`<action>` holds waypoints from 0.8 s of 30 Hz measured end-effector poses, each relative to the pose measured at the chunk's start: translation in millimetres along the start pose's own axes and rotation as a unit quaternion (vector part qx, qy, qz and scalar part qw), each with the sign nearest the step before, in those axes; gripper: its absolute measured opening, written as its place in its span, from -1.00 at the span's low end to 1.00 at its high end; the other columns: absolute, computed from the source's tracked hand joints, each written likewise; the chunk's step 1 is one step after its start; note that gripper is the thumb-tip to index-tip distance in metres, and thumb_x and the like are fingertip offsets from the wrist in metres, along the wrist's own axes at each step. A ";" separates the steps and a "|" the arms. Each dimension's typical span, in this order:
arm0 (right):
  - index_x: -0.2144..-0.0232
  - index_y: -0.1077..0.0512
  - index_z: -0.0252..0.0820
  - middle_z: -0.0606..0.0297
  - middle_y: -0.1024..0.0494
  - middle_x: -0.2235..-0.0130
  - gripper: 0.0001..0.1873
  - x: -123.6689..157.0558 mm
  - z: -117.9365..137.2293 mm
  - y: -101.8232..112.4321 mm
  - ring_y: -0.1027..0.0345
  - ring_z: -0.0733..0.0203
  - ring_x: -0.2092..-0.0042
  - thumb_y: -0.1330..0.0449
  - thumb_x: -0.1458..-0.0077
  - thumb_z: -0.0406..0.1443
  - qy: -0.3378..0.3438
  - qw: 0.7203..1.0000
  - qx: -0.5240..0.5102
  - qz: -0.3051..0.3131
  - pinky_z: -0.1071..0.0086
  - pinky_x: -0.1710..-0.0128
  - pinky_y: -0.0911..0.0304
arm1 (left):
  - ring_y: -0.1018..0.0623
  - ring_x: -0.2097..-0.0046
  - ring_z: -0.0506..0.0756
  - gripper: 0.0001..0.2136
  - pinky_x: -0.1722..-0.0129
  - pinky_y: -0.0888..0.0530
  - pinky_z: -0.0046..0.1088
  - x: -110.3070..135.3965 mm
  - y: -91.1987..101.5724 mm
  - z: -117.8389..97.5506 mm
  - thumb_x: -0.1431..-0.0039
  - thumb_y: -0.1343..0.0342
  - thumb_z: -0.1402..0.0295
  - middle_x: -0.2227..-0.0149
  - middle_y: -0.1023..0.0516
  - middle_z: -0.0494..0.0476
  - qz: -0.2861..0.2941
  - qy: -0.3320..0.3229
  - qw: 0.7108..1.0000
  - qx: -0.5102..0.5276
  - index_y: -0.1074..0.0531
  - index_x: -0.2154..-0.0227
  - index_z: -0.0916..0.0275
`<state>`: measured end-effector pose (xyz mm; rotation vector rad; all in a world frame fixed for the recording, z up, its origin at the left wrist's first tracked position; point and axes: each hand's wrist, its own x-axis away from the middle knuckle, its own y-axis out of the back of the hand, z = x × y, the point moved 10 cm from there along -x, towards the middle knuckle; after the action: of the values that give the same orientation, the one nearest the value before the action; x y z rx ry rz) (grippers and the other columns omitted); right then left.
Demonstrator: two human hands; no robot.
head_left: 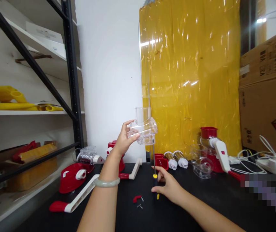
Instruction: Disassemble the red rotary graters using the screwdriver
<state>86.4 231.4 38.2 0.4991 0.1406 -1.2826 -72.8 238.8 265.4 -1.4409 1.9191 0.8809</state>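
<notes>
My left hand [125,138] is closed around a clear plastic grater housing [142,127], held up above the table with its round chute on top. My right hand [167,185] grips a screwdriver [155,176] by its dark handle with yellow ends. The shaft points straight up, and its tip meets the underside of the housing at the right; whether it sits on a screw is too small to tell. Below the hands, a small red plastic part [137,198] lies on the black table [128,222] beside several small metal pieces [140,206].
On the left stand a red grater base [72,177] and a white crank with red handle [79,196]. Behind are two drum blades [174,159] and a red tray [161,162]. At right, an assembled grater [215,151] stands near clear housings [202,167] and white cables [249,161].
</notes>
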 end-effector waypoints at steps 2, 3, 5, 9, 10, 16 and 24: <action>-0.17 -0.26 -0.07 0.22 -0.43 0.07 -0.04 1.3 1.6 5.5 -0.34 -0.01 -0.05 -0.50 0.31 -0.16 -0.001 0.999 0.036 -0.025 0.10 -0.10 -0.24 | -0.48 0.10 0.10 -0.29 0.11 -0.46 -0.34 0.2 -0.3 -0.1 0.02 -0.33 0.15 0.18 -0.40 0.09 0.003 0.000 1.000 0.001 -0.15 -0.16 0.11; -0.20 -0.22 -0.06 0.17 -0.40 -0.01 -0.05 2.1 3.9 3.2 -0.28 -0.02 -0.13 -0.48 0.26 -0.16 0.006 1.000 0.029 -0.010 0.11 -0.13 -0.21 | -0.48 0.11 0.10 -0.29 0.10 -0.45 -0.33 0.3 0.0 -0.2 0.03 -0.34 0.15 0.19 -0.40 0.08 0.002 0.000 1.000 0.000 -0.15 -0.16 0.11; -0.27 -0.11 -0.05 0.15 -0.40 -0.07 -0.10 3.9 9.1 -6.4 -0.24 0.03 -0.19 -0.37 0.08 -0.16 0.022 0.999 -0.017 0.046 0.12 -0.18 -0.16 | -0.49 0.12 0.09 -0.29 0.09 -0.45 -0.33 0.4 0.9 -0.2 0.03 -0.34 0.15 0.20 -0.40 0.08 0.000 0.001 1.000 -0.002 -0.15 -0.16 0.12; -0.21 -0.18 -0.19 0.25 -0.46 0.22 -0.09 1.8 6.8 -3.0 -0.42 0.04 0.08 -0.42 0.17 -0.17 0.006 1.000 0.002 0.024 0.09 -0.08 -0.24 | -0.49 0.11 0.10 -0.29 0.11 -0.46 -0.33 0.4 1.2 -0.3 0.04 -0.34 0.15 0.21 -0.41 0.08 -0.002 0.005 1.000 0.001 -0.15 -0.15 0.13; -0.18 -0.22 -0.21 0.23 -0.45 0.20 -0.05 1.4 5.3 1.3 -0.41 0.01 0.08 -0.46 0.26 -0.18 -0.002 1.000 0.029 0.000 0.09 -0.06 -0.25 | -0.49 0.11 0.11 -0.29 0.12 -0.46 -0.33 0.4 1.1 -0.8 0.04 -0.34 0.15 0.21 -0.41 0.08 -0.003 0.004 1.000 0.002 -0.16 -0.15 0.12; -0.29 -0.02 -0.10 0.16 -0.44 0.00 -0.08 5.1 10.1 -12.3 -0.31 0.05 -0.13 -0.33 0.05 -0.19 0.017 0.997 -0.028 0.074 0.11 -0.17 -0.17 | -0.51 0.14 0.11 -0.30 0.14 -0.47 -0.34 1.0 2.3 -2.1 0.06 -0.35 0.17 0.23 -0.43 0.07 -0.010 0.004 1.000 0.001 -0.17 -0.13 0.13; -0.26 -0.09 -0.14 0.05 -0.32 -0.15 -0.03 7.2 7.4 -4.3 -0.20 -0.02 -0.23 -0.41 0.16 -0.18 0.001 0.998 0.043 0.049 0.10 -0.21 -0.12 | -0.52 0.23 0.07 -0.29 0.22 -0.48 -0.37 0.6 3.2 -3.8 0.06 -0.34 0.17 0.26 -0.46 0.06 -0.013 0.000 1.000 -0.012 -0.16 -0.14 0.15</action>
<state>83.2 221.1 40.9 0.5744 0.0628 -1.1964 -76.3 236.2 267.8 -1.4755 1.8917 0.8954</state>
